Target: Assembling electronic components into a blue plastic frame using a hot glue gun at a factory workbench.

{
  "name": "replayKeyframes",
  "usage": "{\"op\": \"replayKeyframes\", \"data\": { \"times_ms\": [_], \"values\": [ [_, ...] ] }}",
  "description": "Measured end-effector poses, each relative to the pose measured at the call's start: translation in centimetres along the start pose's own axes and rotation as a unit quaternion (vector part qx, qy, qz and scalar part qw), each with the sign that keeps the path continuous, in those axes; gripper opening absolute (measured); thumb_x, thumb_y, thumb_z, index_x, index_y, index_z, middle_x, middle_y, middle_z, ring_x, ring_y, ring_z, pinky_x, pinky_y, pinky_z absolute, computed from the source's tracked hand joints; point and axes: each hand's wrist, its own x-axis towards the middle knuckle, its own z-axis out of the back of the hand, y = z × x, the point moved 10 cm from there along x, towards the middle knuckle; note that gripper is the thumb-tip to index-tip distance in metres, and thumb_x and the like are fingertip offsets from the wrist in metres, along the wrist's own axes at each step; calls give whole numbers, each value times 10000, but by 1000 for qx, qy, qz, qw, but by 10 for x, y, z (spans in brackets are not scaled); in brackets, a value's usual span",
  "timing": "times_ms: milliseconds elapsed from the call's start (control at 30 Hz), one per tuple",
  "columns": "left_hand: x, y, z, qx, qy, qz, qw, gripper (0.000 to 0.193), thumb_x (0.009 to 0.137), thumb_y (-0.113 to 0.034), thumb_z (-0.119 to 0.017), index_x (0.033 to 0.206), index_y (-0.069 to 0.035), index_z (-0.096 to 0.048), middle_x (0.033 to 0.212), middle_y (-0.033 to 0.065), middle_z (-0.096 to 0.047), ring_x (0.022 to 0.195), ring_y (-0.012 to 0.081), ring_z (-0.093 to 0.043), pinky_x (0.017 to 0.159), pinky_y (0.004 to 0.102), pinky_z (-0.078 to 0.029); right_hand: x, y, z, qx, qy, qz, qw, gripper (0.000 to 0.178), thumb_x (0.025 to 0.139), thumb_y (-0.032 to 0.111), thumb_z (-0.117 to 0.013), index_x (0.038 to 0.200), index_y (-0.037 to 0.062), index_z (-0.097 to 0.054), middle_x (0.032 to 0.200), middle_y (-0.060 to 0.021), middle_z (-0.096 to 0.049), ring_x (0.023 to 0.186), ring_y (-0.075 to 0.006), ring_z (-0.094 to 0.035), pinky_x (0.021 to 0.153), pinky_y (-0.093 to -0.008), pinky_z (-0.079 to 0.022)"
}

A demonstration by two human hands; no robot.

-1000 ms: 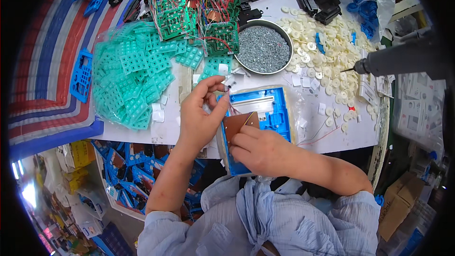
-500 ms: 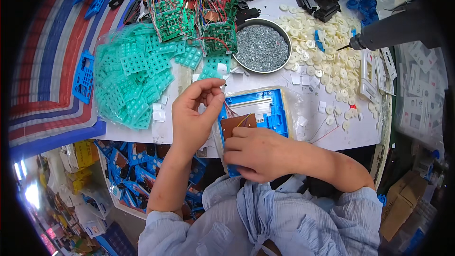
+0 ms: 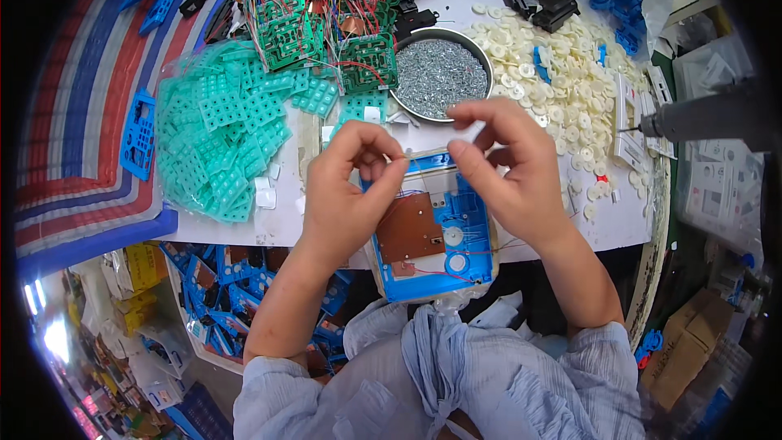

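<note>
A blue plastic casing [image 3: 489, 224] lies open-side up in front of me, in a clear plastic bag. Inside it sits a brown circuit board [image 3: 410, 228] with thin wires, beside two whitish discs [image 3: 458, 263]. My left hand [image 3: 354, 187] is above the casing's far left corner, thumb and forefinger pinched on thin wires that run up from the board; the tips hide where they end. Over the far right corner my right hand [image 3: 517, 171] is raised, thumb and forefinger apart, nothing visible between them.
A round tin [image 3: 441, 77] of small screws stands beyond the casing. Green wired circuit boards [image 3: 285, 28] and teal rubber keypads [image 3: 228, 130] are piled left, cream discs [image 3: 521, 49] right. An electric screwdriver [image 3: 692, 124] hangs at right. Blue casings [image 3: 220, 293] fill a bin below left.
My right hand has lifted off the board and moved up to the casing's far right corner, its fingers opening. My left hand has shifted slightly right and down. The screwdriver has swung lower and right.
</note>
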Motion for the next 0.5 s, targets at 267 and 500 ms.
{"op": "replayKeyframes", "data": {
  "times_ms": [267, 500],
  "values": [
    [-7, 7, 23, -28, -45, 1, 999, 139, 895, 14, -706, 995, -23, -617, 930, -4, -637, 796, 63, -539, 738, 229, -459, -25, -11, -62, -252, 154, 71, 953, 121, 904, 142, -673, 848, 35, -667, 781, -133, -639, 717, -352, -669, 632, -434, -549],
    [6, 13, 21, -1, -44, -18, 999, 147, 881, 10, -704, 980, -25, -602, 883, 20, -633, 778, 93, -551, 740, 253, -471, -66, 18, -81, -251, 164, 215, 929, 191, 746, 181, -722, 879, 52, -680, 902, -63, -624, 926, -258, -632, 711, -356, -554]
  ]
}}
